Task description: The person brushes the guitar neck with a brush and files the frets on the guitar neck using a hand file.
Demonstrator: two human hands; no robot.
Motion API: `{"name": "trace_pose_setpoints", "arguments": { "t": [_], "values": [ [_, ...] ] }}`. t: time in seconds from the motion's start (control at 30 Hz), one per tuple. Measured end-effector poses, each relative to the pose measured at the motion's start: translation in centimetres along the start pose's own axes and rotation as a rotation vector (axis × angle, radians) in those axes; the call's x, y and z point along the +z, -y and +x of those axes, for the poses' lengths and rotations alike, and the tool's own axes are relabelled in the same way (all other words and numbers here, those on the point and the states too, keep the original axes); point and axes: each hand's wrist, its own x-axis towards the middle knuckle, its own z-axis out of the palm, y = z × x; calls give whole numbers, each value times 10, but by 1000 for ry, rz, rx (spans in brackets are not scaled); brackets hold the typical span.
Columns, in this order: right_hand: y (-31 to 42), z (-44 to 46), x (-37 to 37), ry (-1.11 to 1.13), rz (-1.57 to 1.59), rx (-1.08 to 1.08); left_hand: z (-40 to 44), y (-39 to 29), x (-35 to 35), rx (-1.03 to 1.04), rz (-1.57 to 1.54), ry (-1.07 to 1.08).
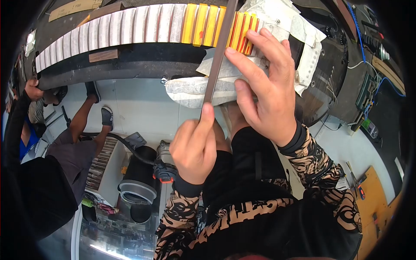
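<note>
A long, dark, narrow file-like bar (219,56) crosses a guitar fretboard at a slant. My left hand (193,149) is closed around its lower end, the thumb stretched along it. White tape strips (125,27) lie between the frets, with yellow tape strips (199,24) nearer the body. My right hand (273,86) has its fingers spread over the yellow end. Its index fingertip is at the bar's edge, and other fingertips rest on or just above the last frets. White masking sheets (190,91) cover parts of the dark guitar body (323,84).
A wooden block (103,55) lies against a dark padded support (130,67) below the neck. At left are another person's hand (33,89) and legs. A black canister vacuum (141,173) stands on the floor. Cables and a screwdriver (360,187) are at right.
</note>
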Motion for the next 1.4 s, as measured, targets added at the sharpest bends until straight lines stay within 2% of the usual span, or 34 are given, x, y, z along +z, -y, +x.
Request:
{"name": "trace_pose_setpoints", "arguments": {
  "t": [0.13, 0.23, 0.67, 0.83, 0.93, 1.0, 1.13, 1.27, 1.4],
  "values": [
    [1, 3, 2, -38, 5, 3, -78, 13, -17, 18, 17, 8],
    [0, 3, 2, -43, 5, 1, -99, 11, -24, -4, 38, 1],
    [2, 3, 0, -6, 20, 17, -84, 13, -15, 20, 63, 1],
    [1, 2, 3, -33, -3, 6, -16, -2, -5, 7, 99, 24],
    [1, 2, 3, -37, -2, 5, -3, -3, -4, 15, 131, 32],
    [2, 3, 3, -33, 4, 12, -44, 5, -10, 29, 119, 8],
    [4, 3, 1, -17, 6, 26, -61, 6, -15, 20, 96, -4],
    [2, 1, 3, -31, -2, 12, 8, -8, -2, -71, 61, 50],
    [3, 4, 2, -26, 4, 20, -56, 8, -10, 11, 26, -3]
  ]
}}
